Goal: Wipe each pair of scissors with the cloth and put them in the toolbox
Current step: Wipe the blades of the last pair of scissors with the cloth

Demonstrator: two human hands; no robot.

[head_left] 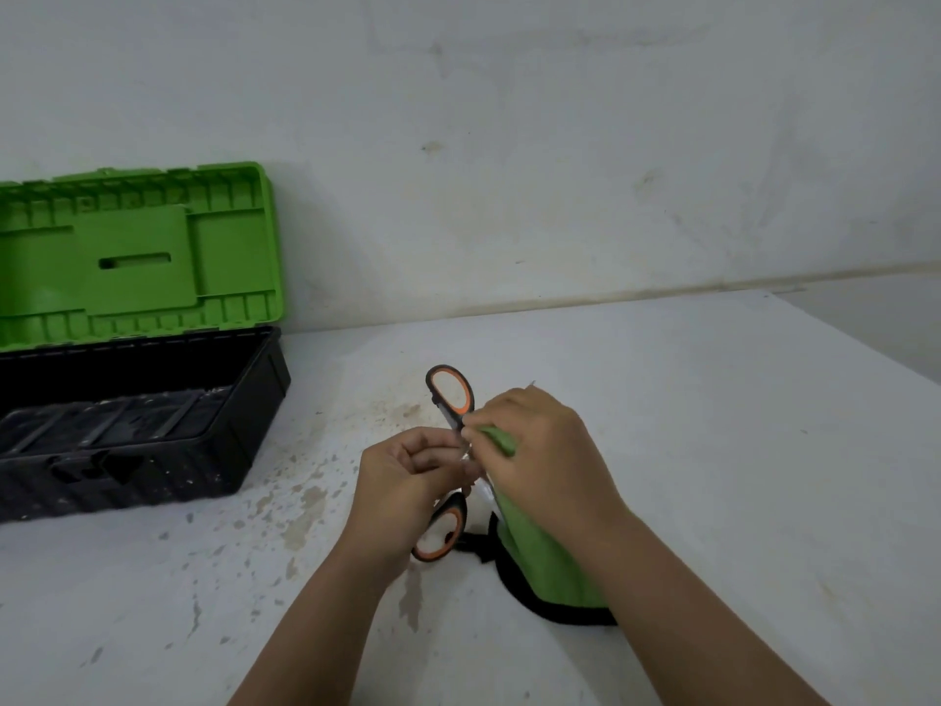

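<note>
Scissors (450, 394), orange-and-black handled: held opened wide above the stained white table (713, 425), one handle loop raised away from the person, the other low beside the left wrist; long axis thus near to far. Left hand (407, 481): fingers closed about the pivot region. Right hand (540, 450): fingers pinched on a green cloth (540, 557) pressed against a blade, mostly hidden. Toolbox (254, 400), lid up: set well apart to the left, judged nearer the left hand for stowing
</note>
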